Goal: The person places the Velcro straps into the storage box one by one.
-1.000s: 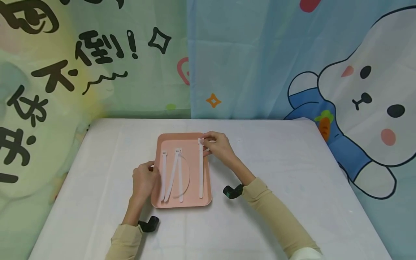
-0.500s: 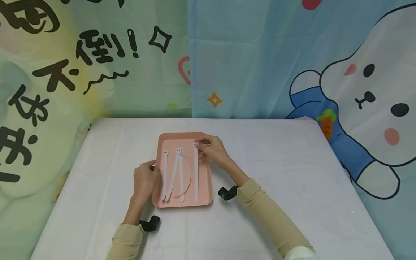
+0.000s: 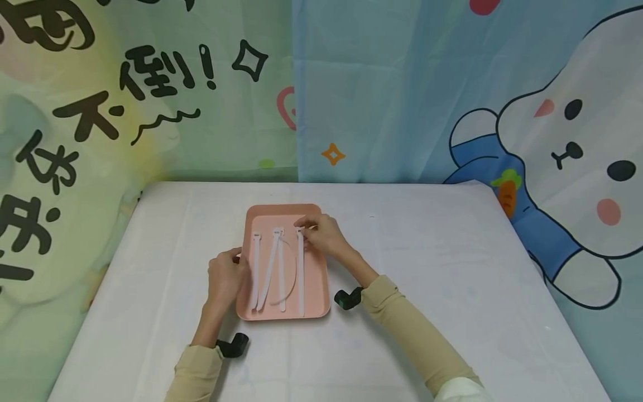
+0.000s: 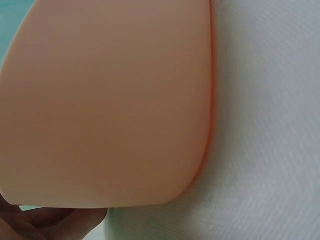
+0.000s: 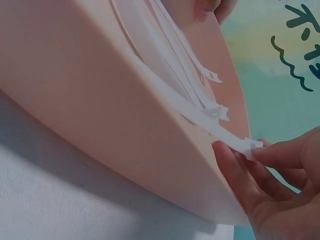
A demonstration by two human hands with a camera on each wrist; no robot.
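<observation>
A pink tray (image 3: pixel 313 304) lies on the white table with several long white straps in it that look like cable ties. My left hand (image 3: pixel 224 277) grips the tray's left edge; its curled fingers (image 4: pixel 75 225) show at the tray's edge in the left wrist view. My right hand (image 3: pixel 324 235) pinches the head of the rightmost cable tie (image 3: pixel 301 273) between thumb and fingers. That tie's head (image 5: pixel 252 147) is clear in the right wrist view. To its left are two ties with heads close together, a front one (image 3: pixel 268 271) and another (image 3: pixel 282 279), plus a leftmost tie (image 3: pixel 255 271).
A thin curved strip (image 3: pixel 294 268) bows out between the middle ties and the pinched one. The white cloth-covered table (image 3: pixel 427 251) surrounds the tray. Printed curtains (image 3: pixel 372 100) hang behind it. A dark camera (image 3: pixel 348 298) is strapped on each wrist.
My right hand has moved left and slightly nearer, carrying the rightmost cable tie from the tray's right side toward the other ties. The left hand stays on the tray's edge.
</observation>
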